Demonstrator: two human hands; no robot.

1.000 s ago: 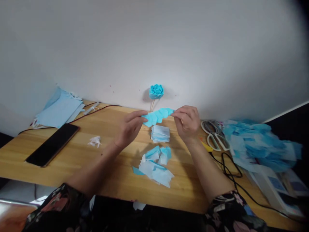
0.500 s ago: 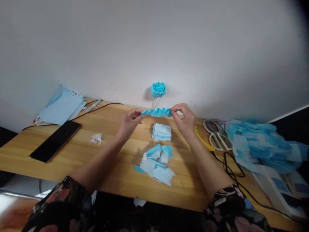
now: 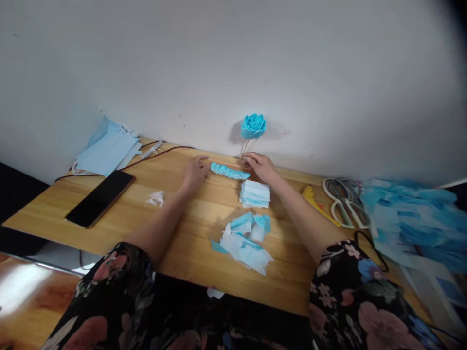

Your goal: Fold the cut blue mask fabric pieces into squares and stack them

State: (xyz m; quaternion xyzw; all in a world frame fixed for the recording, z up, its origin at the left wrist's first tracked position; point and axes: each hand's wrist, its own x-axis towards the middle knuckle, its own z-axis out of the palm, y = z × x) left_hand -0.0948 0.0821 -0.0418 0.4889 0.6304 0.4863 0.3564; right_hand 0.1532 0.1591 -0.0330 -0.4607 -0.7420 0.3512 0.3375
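Observation:
A pleated strip of light-blue mask fabric (image 3: 229, 171) lies on the wooden table between my hands. At its left end is my left hand (image 3: 196, 173), fingers loosely bent and apart, holding nothing. My right hand (image 3: 260, 166) hovers by the strip's right end, fingers stretched out and apart from it. Its fingertips are close to the thin stems of a blue fabric flower (image 3: 253, 126) standing by the wall; whether they touch the stems I cannot tell. Just in front of the right hand sits a stack of cut pale-blue squares (image 3: 254, 194).
Loose blue and white scraps (image 3: 246, 243) lie nearer me. At left are a phone (image 3: 101, 198), a pile of face masks (image 3: 107, 148) and white bits (image 3: 155, 198). Right hold a yellow tool (image 3: 315, 204), white-handled scissors (image 3: 350, 214) and a heap of blue fabric (image 3: 419, 218).
The pleated strip went from being held up between both hands to lying on the table. Both hands have let go, and the right one has shifted toward the flower stems.

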